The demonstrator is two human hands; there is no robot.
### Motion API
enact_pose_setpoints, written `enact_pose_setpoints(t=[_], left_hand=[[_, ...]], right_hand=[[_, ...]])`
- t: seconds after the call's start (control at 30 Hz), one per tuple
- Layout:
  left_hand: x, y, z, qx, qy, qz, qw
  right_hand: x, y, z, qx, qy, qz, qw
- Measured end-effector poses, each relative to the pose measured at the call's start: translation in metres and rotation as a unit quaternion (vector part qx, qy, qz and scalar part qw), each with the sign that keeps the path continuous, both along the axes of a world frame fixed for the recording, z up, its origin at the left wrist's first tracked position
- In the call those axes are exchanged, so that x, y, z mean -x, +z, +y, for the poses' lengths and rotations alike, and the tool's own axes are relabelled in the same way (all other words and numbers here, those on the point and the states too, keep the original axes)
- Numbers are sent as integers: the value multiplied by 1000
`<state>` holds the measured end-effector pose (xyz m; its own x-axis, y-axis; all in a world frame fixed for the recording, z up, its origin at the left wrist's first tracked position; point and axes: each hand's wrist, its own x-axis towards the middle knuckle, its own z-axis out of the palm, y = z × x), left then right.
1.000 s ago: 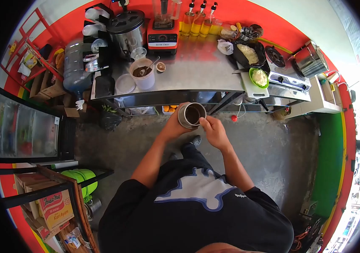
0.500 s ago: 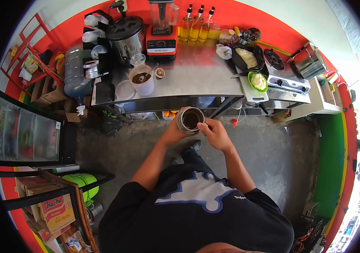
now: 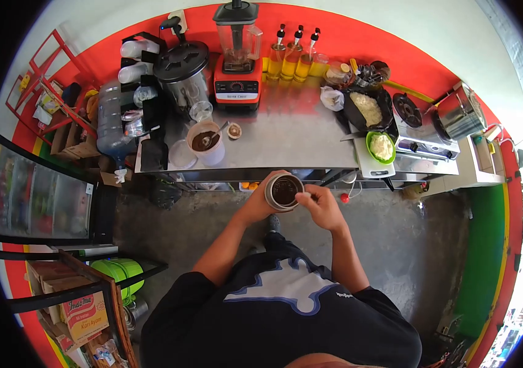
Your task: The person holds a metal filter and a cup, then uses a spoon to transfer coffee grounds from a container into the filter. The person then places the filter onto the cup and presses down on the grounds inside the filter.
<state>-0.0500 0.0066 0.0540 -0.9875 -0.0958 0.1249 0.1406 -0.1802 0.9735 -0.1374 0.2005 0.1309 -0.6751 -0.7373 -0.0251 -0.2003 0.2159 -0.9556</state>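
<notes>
My left hand [image 3: 257,203] is wrapped round the side of a metal cup [image 3: 269,195], held in front of my body over the floor. Dark brown liquid [image 3: 284,189] with small bubbles shows inside it. At the cup's right rim, my right hand [image 3: 322,207] is closed in a pinch; whatever sits between its thumb and finger is too small to make out. On the counter beyond stands a whitish tub [image 3: 212,153] of brown powder with a spoon [image 3: 215,134] in it. A small round brown-and-white item [image 3: 234,130] lies beside the tub.
A steel counter [image 3: 298,144] runs ahead of me. It carries a red blender [image 3: 237,86], a lidded steel urn [image 3: 185,80], pump bottles [image 3: 289,58], a green bowl [image 3: 381,147] and a gas stove [image 3: 424,132]. A glass-door fridge [image 3: 41,190] stands at left, above a shelf with boxes [image 3: 83,313].
The view has shifted, so the counter and cup appear lower. The liquid's surface now shows bubbles. My left hand keeps its hold on the cup, and my right hand stays pinched at its rim.
</notes>
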Motion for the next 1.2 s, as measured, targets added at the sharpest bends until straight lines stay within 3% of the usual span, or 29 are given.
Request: enact_pose_setpoints(t=[0.03, 0.17, 0.3, 0.4, 0.5, 0.63, 0.7, 0.83, 1.0, 1.07, 1.2], left_hand=[[7, 2, -3, 5, 2, -2, 1000], [36, 7, -16, 51, 19, 9, 998], [65, 24, -19, 62, 51, -26, 996], [82, 16, -23, 65, 47, -48, 996], [94, 20, -21, 69, 51, -38, 996], [102, 12, -22, 33, 69, -35, 996], [105, 15, -21, 43, 77, -43, 995], [117, 11, -32, 41, 83, -41, 995], [130, 15, -51, 58, 87, -39, 994], [127, 21, -61, 15, 80, -23, 996], [125, 23, -81, 69, 103, -19, 992]], right_hand=[[10, -10, -4, 14, -49, -8, 999], [42, -26, -17, 41, 9, 23, 999], [78, 5, -24, 25, -60, 1, 998], [98, -3, -30, 40, 46, 76, 995], [123, -3, -29, 8, 21, -7, 1000], [132, -8, -35, -15, 75, 3, 997], [142, -13, -37, 10, 33, -29, 999], [149, -19, -50, 20, 85, -33, 996], [163, -12, -67, 0, 48, -15, 999], [161, -13, -77, 30, 107, 26, 993], [162, -12, -102, 54, 28, -35, 998]])
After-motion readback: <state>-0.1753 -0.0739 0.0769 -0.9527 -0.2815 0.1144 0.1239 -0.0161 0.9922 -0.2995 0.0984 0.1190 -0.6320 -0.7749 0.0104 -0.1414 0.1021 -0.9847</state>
